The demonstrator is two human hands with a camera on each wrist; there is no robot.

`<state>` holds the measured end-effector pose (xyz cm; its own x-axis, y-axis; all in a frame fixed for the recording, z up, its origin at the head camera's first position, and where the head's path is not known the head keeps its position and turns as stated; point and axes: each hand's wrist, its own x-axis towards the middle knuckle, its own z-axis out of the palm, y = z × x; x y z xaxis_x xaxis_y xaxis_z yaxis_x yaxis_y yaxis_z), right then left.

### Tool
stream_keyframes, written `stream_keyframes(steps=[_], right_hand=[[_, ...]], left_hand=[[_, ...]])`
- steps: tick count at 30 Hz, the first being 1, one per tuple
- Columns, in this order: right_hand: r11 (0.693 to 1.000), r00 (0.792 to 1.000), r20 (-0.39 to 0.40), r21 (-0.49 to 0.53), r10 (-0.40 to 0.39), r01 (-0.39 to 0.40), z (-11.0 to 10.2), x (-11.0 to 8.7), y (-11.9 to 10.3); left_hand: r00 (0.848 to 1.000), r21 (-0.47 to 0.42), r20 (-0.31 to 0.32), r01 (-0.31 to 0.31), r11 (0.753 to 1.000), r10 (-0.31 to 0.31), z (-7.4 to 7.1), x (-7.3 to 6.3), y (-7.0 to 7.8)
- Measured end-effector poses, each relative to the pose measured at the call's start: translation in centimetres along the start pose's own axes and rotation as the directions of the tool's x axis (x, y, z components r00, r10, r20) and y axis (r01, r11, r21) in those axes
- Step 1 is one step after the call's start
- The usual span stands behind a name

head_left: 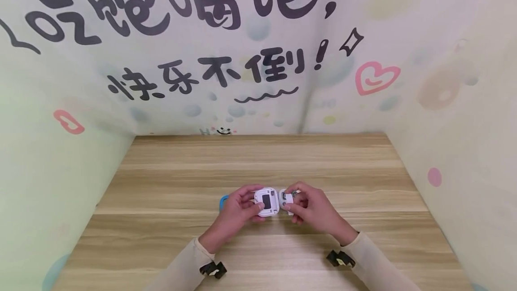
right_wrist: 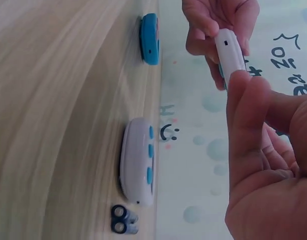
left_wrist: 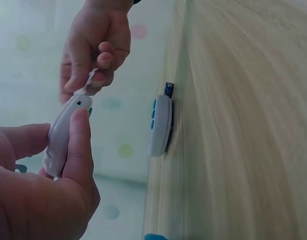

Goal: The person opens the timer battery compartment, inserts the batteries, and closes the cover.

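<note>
My left hand (head_left: 241,208) grips a white rounded device (head_left: 272,203), with a dark rectangle and a small recess on the side facing up. In the left wrist view its narrow edge shows a small dark hole. To its right, my right hand (head_left: 313,205) pinches a small thin white piece (head_left: 289,198); its exact kind is unclear. That piece is close to the device's end in the left wrist view (left_wrist: 88,84). Under the right hand, a second white device (right_wrist: 137,162) with blue buttons lies on the table, partly covered in the head view.
Two batteries (right_wrist: 124,220) stand side by side on the table by the second white device. A blue rounded device (right_wrist: 150,40) lies left of it, mostly behind my left hand in the head view. The wooden table (head_left: 258,158) is walled by printed panels at back and sides.
</note>
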<state>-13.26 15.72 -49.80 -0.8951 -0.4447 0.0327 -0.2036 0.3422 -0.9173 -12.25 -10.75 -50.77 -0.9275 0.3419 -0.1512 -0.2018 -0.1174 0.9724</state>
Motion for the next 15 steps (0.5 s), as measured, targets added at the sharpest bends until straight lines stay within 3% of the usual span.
stream_keyframes(steps=[9, 15], right_hand=[[0.996, 0.981, 0.174, -0.007, 0.091, -0.091, -0.4, -0.9, 2.0], [0.984, 0.952, 0.269, -0.133, 0.149, -0.117, -0.4, -1.6, 2.6]], left_hand=[[1.000, -0.024, -0.015, 0.009, 1.000, -0.009, -0.8, -0.3, 0.3], [1.000, -0.026, 0.003, 0.010, 1.000, -0.010, -1.0, -0.5, 0.2]])
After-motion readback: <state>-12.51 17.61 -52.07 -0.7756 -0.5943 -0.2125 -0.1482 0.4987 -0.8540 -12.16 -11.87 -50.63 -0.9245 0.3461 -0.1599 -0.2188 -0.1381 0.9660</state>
